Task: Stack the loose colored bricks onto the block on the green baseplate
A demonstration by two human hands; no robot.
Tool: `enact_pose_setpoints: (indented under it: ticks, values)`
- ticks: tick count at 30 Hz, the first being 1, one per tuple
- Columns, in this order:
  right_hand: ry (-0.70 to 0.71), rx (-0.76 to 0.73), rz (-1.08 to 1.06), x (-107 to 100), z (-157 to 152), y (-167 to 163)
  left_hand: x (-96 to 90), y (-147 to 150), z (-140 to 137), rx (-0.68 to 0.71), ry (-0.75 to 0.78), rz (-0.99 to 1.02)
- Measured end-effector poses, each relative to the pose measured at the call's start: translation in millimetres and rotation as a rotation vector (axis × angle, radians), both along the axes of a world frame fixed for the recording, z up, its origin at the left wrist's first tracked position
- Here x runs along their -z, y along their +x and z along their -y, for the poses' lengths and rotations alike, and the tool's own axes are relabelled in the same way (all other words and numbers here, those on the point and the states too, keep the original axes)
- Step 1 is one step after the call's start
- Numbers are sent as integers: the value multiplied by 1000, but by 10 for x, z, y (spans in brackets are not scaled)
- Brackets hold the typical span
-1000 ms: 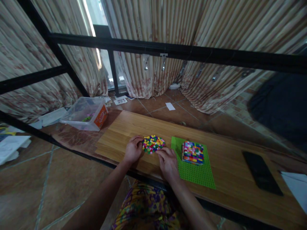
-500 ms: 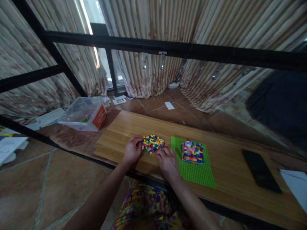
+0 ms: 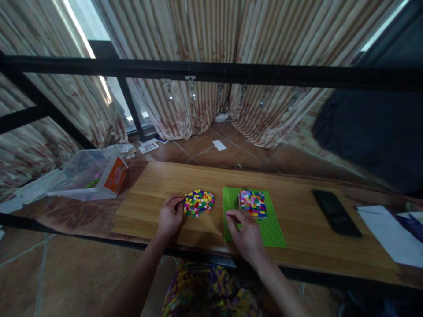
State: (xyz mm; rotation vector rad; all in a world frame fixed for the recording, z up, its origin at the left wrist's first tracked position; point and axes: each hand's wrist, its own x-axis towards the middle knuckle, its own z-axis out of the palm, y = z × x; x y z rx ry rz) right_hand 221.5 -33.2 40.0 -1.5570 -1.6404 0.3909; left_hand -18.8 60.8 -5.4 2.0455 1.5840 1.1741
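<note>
A loose pile of small bricks [image 3: 198, 202] in many colours lies on the wooden table. At its left edge rests my left hand [image 3: 171, 215], fingers curled closed; what they hold, if anything, is hidden. My right hand [image 3: 245, 232] is over the left part of the green baseplate [image 3: 275, 229], thumb and finger pinched on what looks like a small pink brick [image 3: 228, 214]. Just beyond that hand, a square block built of multicoloured bricks [image 3: 253, 202] stands on the baseplate, its near left corner partly covered by my fingers.
A black phone [image 3: 336, 212] lies on the table [image 3: 297, 193] at the right, near white papers [image 3: 390, 231]. A clear plastic bin [image 3: 90, 176] with an orange label stands left of the table. A dark metal bar [image 3: 211, 72] crosses in front of the curtains.
My right hand has moved right from the edge of the loose pile to the baseplate, carrying the pink brick. My left hand stays beside the pile. The camera view has turned right.
</note>
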Motion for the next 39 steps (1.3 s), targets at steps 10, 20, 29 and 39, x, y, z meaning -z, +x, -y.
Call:
enact_pose_setpoints:
  ticks: [10,20,29,39]
  values:
    - [1,428,-492,91,-70,1062,4,-21,-29,3,-14,-30]
    - [50,299,-564,291,-311,1099,-10,-25,-44,23,12,-54]
    - [-28,346,-927,221,-365,1015,13,-34,-54,10,-18,-61]
    - [-122,359,-1134,230,-419,1009,10,-31,-46,19,4,-76]
